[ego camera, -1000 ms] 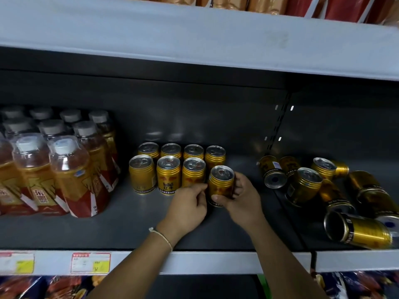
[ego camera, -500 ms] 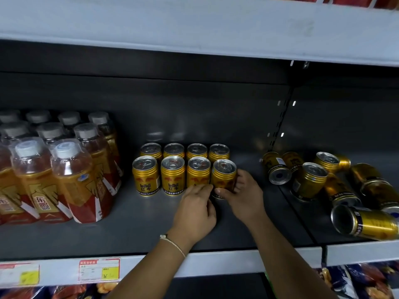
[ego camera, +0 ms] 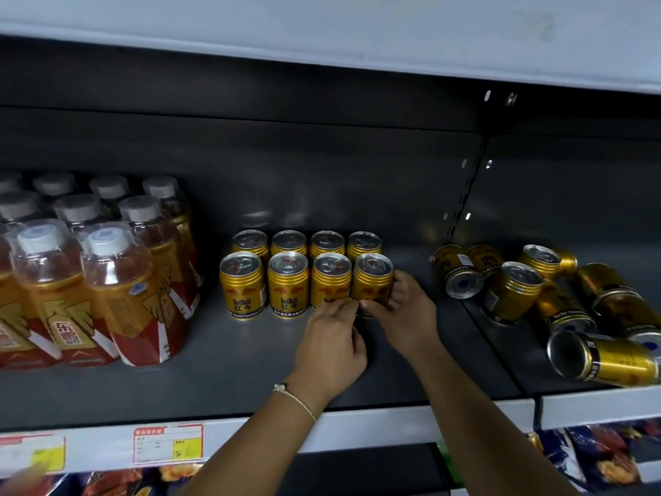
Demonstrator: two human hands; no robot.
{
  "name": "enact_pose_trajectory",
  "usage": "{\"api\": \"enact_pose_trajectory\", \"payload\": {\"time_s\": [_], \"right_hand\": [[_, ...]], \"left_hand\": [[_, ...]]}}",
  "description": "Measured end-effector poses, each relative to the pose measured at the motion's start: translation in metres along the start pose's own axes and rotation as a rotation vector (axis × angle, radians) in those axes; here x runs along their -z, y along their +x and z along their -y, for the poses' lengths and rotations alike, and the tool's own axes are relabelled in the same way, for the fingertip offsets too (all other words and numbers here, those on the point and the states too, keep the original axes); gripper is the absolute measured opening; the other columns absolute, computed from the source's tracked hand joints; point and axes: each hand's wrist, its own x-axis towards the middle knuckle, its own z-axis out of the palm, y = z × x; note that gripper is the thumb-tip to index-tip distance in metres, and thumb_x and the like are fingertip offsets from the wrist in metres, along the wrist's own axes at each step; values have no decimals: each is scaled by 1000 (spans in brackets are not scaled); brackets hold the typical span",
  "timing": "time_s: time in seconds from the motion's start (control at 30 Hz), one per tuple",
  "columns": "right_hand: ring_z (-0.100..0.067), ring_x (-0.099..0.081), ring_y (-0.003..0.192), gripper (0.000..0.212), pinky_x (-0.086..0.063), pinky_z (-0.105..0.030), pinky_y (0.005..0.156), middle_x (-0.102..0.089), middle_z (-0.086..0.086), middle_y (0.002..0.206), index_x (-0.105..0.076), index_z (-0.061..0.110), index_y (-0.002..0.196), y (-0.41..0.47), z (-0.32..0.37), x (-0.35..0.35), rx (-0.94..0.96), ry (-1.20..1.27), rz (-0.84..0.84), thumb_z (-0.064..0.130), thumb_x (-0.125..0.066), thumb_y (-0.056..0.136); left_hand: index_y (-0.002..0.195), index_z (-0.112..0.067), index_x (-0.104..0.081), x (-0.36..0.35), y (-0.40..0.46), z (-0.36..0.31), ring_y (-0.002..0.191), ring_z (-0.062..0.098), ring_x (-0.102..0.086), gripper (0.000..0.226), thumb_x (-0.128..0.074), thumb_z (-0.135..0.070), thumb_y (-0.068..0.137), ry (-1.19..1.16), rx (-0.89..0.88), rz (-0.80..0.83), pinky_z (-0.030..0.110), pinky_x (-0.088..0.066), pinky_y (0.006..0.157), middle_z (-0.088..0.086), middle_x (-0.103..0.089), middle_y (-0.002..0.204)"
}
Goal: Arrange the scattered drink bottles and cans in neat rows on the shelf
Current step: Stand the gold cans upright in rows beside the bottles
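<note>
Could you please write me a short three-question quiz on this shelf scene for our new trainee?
1. How many gold cans stand upright in the two neat rows?
2. True or false: the toppled cans lie to the left of the bottles.
3. Which can does the right hand grip? A) the front-row can at the left end B) the front-row can at the right end C) a toppled can

Key
1. Eight: four in front, four behind.
2. False: they lie at the right of the shelf, and the bottles at the left.
3. B; the left hand touches its base too.
</note>
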Motion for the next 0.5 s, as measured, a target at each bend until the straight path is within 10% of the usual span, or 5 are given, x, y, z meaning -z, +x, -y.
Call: {"api": "enact_pose_trajectory", "payload": {"time_s": [0.5], "right_hand": [[-10,-64,114,75,-54,-37,100,-66,3,126,-52,22,134,-9,3,2,15,-26,13,15,-90,69]], "left_hand": [[115,-4,-65,8,-1,-1,104,29,-57,42,-48,-14,77,-52,12,-76,34,-46,94,13,-66,111]]}}
